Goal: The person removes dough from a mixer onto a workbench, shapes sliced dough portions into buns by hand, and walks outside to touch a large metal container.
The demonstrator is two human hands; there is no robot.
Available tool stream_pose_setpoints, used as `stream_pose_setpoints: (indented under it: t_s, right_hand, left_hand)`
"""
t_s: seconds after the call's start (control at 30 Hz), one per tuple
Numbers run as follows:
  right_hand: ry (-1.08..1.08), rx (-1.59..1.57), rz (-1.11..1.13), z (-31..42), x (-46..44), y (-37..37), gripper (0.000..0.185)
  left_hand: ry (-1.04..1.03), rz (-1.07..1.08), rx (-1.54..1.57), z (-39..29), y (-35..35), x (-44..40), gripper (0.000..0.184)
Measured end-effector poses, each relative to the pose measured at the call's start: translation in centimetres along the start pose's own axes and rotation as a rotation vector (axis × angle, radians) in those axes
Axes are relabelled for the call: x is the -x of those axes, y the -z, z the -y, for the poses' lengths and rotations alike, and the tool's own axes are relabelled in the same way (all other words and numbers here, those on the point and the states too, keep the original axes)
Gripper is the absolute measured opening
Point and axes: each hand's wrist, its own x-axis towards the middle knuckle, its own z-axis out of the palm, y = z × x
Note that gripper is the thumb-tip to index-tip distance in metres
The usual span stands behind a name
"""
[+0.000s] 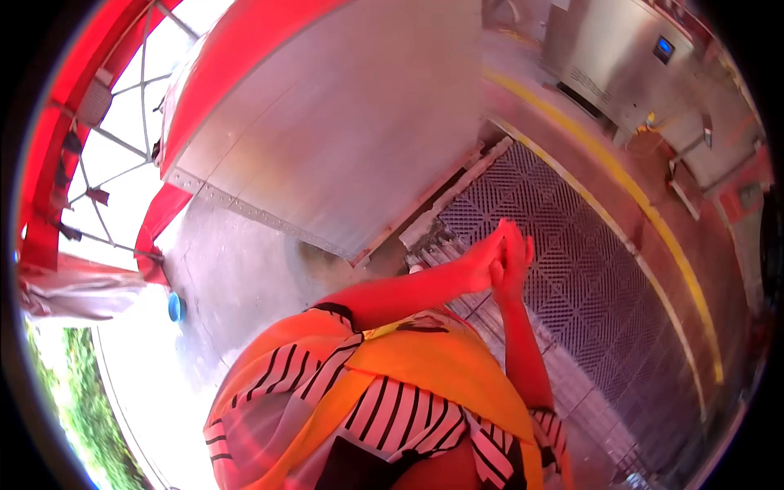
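My left hand (480, 266) and my right hand (513, 265) meet in front of my body, above the edge of a patterned floor mat (584, 269). They touch at palms and fingers, with the fingers closed against each other. Whatever may lie between them is hidden. Both forearms are bare below striped sleeves. An orange apron (433, 367) covers my chest over a striped shirt (392, 416).
A large metal panel (343, 122) stands ahead on the left. To the right, a yellow line (621, 184) curves along the floor, with a stainless machine (612, 61) with a small blue display beyond it. A blue container (176, 307) sits far left, near red-framed mesh.
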Motion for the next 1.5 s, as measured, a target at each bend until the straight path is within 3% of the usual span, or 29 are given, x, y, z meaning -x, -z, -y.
stream_pose_setpoints:
  t_s: [0.03,0.07,0.1,0.13,0.17,0.2,0.23,0.27,0.3,0.37,0.4,0.53,0.57,0.6,0.67,0.73,0.83,1.07,1.17,1.27,1.37,1.4,1.5]
  right_hand:
    - [-0.089,-0.020,0.024,-2.1,0.9,-0.7,0.052]
    - [-0.334,-0.159,0.064,-4.9,2.9,-1.8,0.047]
    - [-0.581,-0.296,0.103,-8.2,5.6,-2.8,0.043]
    - [-0.707,-0.166,0.268,-12.1,9.4,-2.8,0.038]
    - [-0.433,-0.017,0.098,-16.3,14.8,-3.9,0.031]
    - [-0.628,0.199,0.206,-19.2,19.5,-3.3,0.028]
    - [-0.624,0.228,0.195,-19.7,23.5,-1.9,0.024]
    - [-0.596,0.658,0.503,-21.2,28.0,-1.4,0.019]
    - [-0.722,0.821,0.766,-20.7,30.7,-0.6,0.017]
    - [-0.909,0.865,0.770,-19.1,38.3,0.6,0.030]
    - [-0.816,0.798,0.778,-19.8,44.0,1.2,0.035]
    - [-0.861,0.842,0.946,-18.8,54.6,0.0,0.037]
    - [-0.859,0.806,0.978,-18.4,55.0,0.0,0.037]
    - [-1.192,0.332,0.689,-18.6,54.8,-0.6,0.035]
    - [-1.564,-0.212,0.233,-16.7,47.0,-1.3,0.030]
    - [-1.675,-0.524,-0.060,-14.1,38.2,-1.3,0.024]
    - [-1.508,-0.550,0.050,-14.3,32.8,-2.0,0.021]
    - [-1.657,-0.491,0.180,-13.2,31.6,-2.6,0.029]
    - [-1.692,-0.424,0.251,-13.8,33.6,-2.5,0.033]
    - [-1.700,-0.439,0.222,-14.0,34.6,-2.4,0.032]
    - [-1.768,-0.474,0.202,-13.9,34.0,-3.0,0.029]
    - [-1.795,-0.485,0.198,-14.2,33.8,-3.2,0.028]
    - [-1.705,-0.479,0.160,-14.1,32.0,-3.8,0.025]
  left_hand:
    - [0.069,-0.021,-0.045,-0.6,-0.4,0.6,0.078]
    - [0.159,-0.042,-0.085,-1.0,-0.6,1.6,0.079]
    - [0.094,-0.027,-0.380,-0.9,0.8,2.6,0.078]
    - [0.030,-0.032,-0.676,-0.7,2.2,3.5,0.077]
    - [-0.204,0.004,-1.223,0.0,6.2,4.8,0.075]
    - [-0.197,-0.127,-1.588,-0.4,10.1,6.9,0.080]
    - [-0.181,-0.275,-1.947,-1.7,13.2,9.3,0.086]
    - [0.213,-0.325,-1.998,-7.0,10.5,11.4,0.091]
    - [0.249,-0.408,-2.196,-6.6,16.9,15.2,0.093]
    - [0.449,-0.542,-2.458,-10.1,20.5,20.9,0.095]
    - [0.543,-0.533,-2.547,-11.8,21.6,23.2,0.095]
    - [0.731,-0.437,-2.861,-16.8,23.6,26.8,0.093]
    - [0.733,-0.417,-2.872,-17.5,24.4,26.7,0.093]
    - [0.731,-0.396,-2.884,-18.2,25.4,26.4,0.093]
    - [0.707,-0.360,-2.907,-19.2,27.1,25.5,0.093]
    - [0.709,-0.324,-2.911,-20.1,27.7,24.5,0.094]
    - [0.605,-0.270,-2.937,-20.9,29.0,25.1,0.095]
    - [0.447,-0.259,-2.890,-21.2,30.0,25.6,0.098]
    - [0.362,-0.320,-2.770,-21.4,29.3,25.3,0.093]
    - [0.599,-0.483,-2.622,-20.7,27.2,23.6,0.100]
    - [0.295,-0.442,-2.553,-19.8,27.9,21.2,0.101]
    - [0.279,-0.400,-2.606,-19.7,28.3,19.8,0.101]
    - [0.323,-0.608,-2.450,-21.8,30.8,18.7,0.096]
